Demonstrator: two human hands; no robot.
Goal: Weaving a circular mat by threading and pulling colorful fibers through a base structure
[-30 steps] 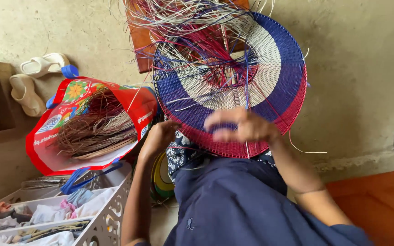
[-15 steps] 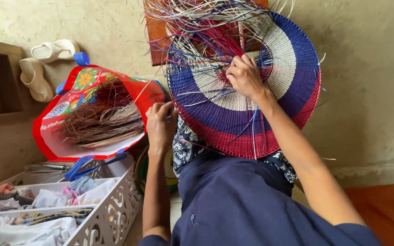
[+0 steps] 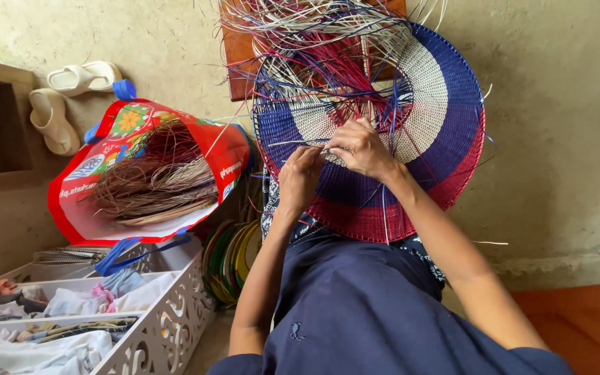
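Note:
A large round woven basket piece [image 3: 432, 118] in blue, white and red bands rests tilted on my lap, with many loose strands [image 3: 314, 28] sticking out of its top. My left hand [image 3: 300, 177] and my right hand [image 3: 360, 148] meet at its middle. Both pinch thin strands between the fingertips, close together and almost touching. My forearms reach up from my dark blue clothing [image 3: 362, 305].
A red printed bag [image 3: 206, 149] full of brown fibre strands [image 3: 151, 180] stands to the left. A white cut-out crate [image 3: 164, 326] with cloths sits at lower left. Pale sandals [image 3: 71, 76] lie on the floor. A brown wooden stool [image 3: 241, 59] is behind the basket.
My left hand rose from the basket's lower edge to its middle. My right hand came down slightly to meet it, and both now grip strands together.

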